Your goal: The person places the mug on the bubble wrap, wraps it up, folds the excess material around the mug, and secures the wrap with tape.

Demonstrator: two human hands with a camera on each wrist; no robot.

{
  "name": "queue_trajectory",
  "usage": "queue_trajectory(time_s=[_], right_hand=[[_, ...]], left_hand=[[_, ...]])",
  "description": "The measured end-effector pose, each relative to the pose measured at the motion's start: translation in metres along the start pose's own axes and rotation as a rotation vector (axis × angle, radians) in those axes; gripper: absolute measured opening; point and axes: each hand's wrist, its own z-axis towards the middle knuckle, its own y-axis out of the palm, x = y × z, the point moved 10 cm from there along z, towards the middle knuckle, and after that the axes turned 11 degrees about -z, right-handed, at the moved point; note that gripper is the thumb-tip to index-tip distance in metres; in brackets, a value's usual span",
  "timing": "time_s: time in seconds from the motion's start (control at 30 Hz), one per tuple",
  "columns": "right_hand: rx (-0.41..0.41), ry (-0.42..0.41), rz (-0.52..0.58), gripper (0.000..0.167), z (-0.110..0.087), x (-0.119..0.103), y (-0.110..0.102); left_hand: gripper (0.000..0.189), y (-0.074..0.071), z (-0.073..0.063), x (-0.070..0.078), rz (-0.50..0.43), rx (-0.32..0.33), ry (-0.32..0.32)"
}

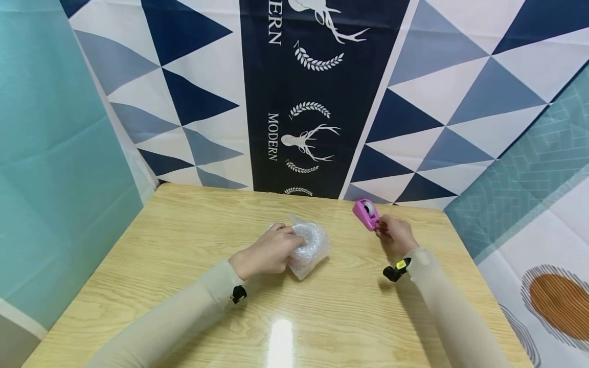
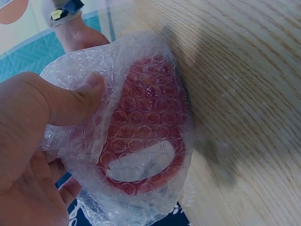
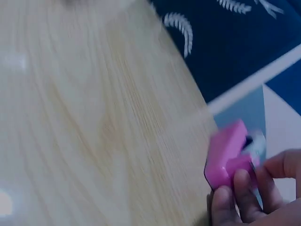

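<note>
My left hand (image 1: 269,249) grips a bundle of bubble wrap (image 1: 314,246) above the middle of the table. Through the clear bubbles in the left wrist view shows a red object with a rounded end (image 2: 149,108) and a pale patch near that end; the wrap hides what kind of thing it is. My thumb (image 2: 80,101) presses on the near face of the wrap, with fingers behind it. Near the back right edge, my right hand (image 1: 397,234) holds a pink tape dispenser (image 1: 364,215) by one end, fingertips against its side. A roll of tape (image 3: 255,145) sits in the dispenser.
The light wood table (image 1: 193,214) ends at a patterned cloth backdrop (image 1: 303,97) just behind the dispenser. Teal cloth (image 1: 55,153) hangs along the left side, and another patterned cloth (image 1: 543,214) borders the right.
</note>
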Motion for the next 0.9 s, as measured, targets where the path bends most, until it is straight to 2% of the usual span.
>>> queue_trajectory(time_s=[0.1, 0.2, 0.3, 0.4, 0.63, 0.77, 0.9], right_hand=[[-0.076, 0.089, 0.238, 0.023, -0.01, 0.008, 0.017], [-0.099, 0.142, 0.437, 0.026, -0.016, 0.012, 0.032], [-0.08, 0.137, 0.543, 0.02, -0.017, 0.011, 0.041], [-0.045, 0.107, 0.558, 0.016, -0.015, 0.009, 0.044], [-0.036, 0.047, 0.527, 0.034, -0.004, 0.005, 0.049], [-0.042, 0.037, 0.532, 0.036, -0.001, 0.006, 0.051], [-0.037, 0.041, 0.422, 0.026, -0.002, 0.007, 0.048]], left_hand=[[0.044, -0.002, 0.0, 0.0, -0.001, 0.002, 0.0], [0.044, -0.003, 0.0, 0.001, 0.001, 0.001, 0.0], [0.045, -0.003, 0.0, 0.0, 0.003, -0.001, -0.003], [0.045, -0.002, 0.0, 0.001, 0.004, -0.006, -0.005], [0.045, -0.002, 0.001, 0.0, 0.012, -0.006, 0.0], [0.045, -0.001, 0.001, 0.0, 0.01, -0.009, -0.002], [0.045, -0.001, 0.001, 0.001, 0.003, -0.013, -0.006]])
